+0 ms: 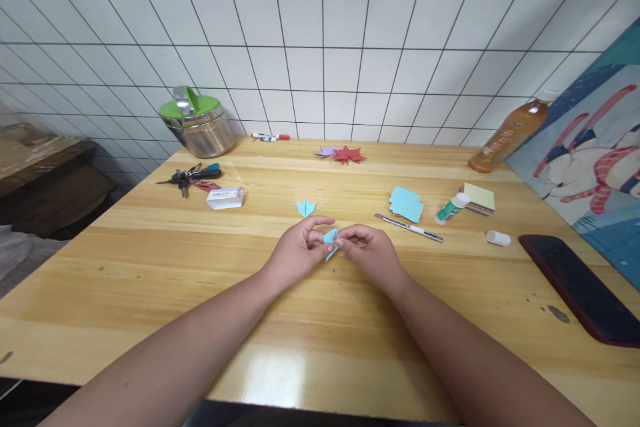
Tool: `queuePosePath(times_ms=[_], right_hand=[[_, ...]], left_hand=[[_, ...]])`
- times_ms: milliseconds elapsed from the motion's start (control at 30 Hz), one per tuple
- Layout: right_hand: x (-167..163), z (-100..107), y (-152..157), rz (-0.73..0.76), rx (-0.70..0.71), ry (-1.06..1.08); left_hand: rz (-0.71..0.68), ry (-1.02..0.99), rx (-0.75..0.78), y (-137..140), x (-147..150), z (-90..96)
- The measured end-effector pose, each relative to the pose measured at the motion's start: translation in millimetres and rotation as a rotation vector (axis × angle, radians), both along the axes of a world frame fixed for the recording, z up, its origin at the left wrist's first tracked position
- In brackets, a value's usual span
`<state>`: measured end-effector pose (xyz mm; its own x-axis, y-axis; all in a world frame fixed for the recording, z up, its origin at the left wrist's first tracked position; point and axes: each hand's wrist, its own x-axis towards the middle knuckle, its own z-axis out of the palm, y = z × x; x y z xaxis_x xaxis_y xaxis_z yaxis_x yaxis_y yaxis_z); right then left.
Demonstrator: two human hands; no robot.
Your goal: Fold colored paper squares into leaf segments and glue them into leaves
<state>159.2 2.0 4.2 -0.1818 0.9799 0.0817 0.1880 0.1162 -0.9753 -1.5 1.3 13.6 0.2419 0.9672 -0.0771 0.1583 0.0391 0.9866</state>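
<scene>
Between my two hands is a small piece of folded light-blue paper [329, 237], partly covered by the fingers. My left hand [303, 243] pinches its left side with the thumb in front, the index finger stretched out above. On the paper's right edge, the thumb and fingertips of my right hand [367, 250] are closed. Just beyond my left hand lies a finished-looking blue folded paper piece [306, 207] with pointed tips. A stack of blue square paper sheets [406, 203] sits to the right, with a pen [409, 227] in front of it.
Purple [329, 153] and red paper leaves [350, 155] lie near the wall, beside a marker [271, 137]. Left are a steel pot [205, 133], keys [190, 177] and a small white box [225, 198]. Right are a glue stick [452, 208], its cap [499, 238], yellow paper [479, 197], a bottle [510, 137] and a phone [583, 290].
</scene>
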Motion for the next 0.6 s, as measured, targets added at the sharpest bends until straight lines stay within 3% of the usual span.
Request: queuePosePath(times_ms=[133, 300, 600], right_hand=[[2.0, -2.3, 2.0, -0.010, -0.023, 0.128], [0.8, 2.4, -0.6, 0.003, -0.088, 0.088], [-3.2, 0.5, -1.8, -0.060, 0.010, 0.042]], left_hand=[[-0.002, 0.012, 0.000, -0.9, 0.1, 1.1], [-0.012, 0.000, 0.009, -2.4, 1.0, -0.6], [-0.047, -0.029, -0.023, -1.1, 0.0, -2.7]])
